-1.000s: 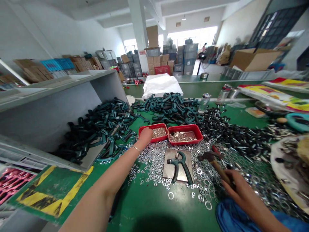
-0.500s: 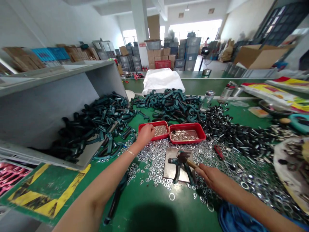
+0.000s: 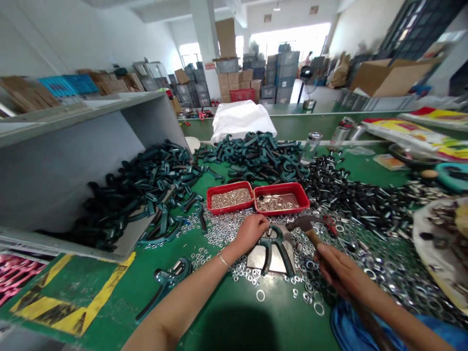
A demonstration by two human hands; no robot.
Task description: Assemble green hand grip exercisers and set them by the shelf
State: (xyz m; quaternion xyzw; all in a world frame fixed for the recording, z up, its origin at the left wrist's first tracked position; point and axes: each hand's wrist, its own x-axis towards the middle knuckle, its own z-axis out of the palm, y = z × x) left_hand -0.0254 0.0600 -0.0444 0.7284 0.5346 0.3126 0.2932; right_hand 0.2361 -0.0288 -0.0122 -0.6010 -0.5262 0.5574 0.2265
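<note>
My left hand (image 3: 250,233) rests its fingertips on the head of a teal hand grip strengthener (image 3: 277,252), which lies on a steel plate (image 3: 274,261). Anything small between those fingers is hidden. My right hand (image 3: 340,270) grips the wooden handle of a hammer, whose steel head (image 3: 305,224) hangs just right of the strengthener. Loose steel washers (image 3: 223,234) surround the plate. A second strengthener (image 3: 170,278) lies on the green mat beside my left forearm. Just beyond my left hand stand red trays of small metal parts (image 3: 229,197) and steel pieces (image 3: 281,197).
Heaps of teal-and-black handles (image 3: 256,156) lie ahead, with more in a grey bin (image 3: 73,170) at left. Black-headed bolts (image 3: 351,204) spread to the right, beside a white sheet (image 3: 442,243) of parts. Blue cloth (image 3: 351,326) lies at the front right.
My left hand has moved from the red tray onto the strengthener. My right hand has drawn the hammer back, off the strengthener, to its right.
</note>
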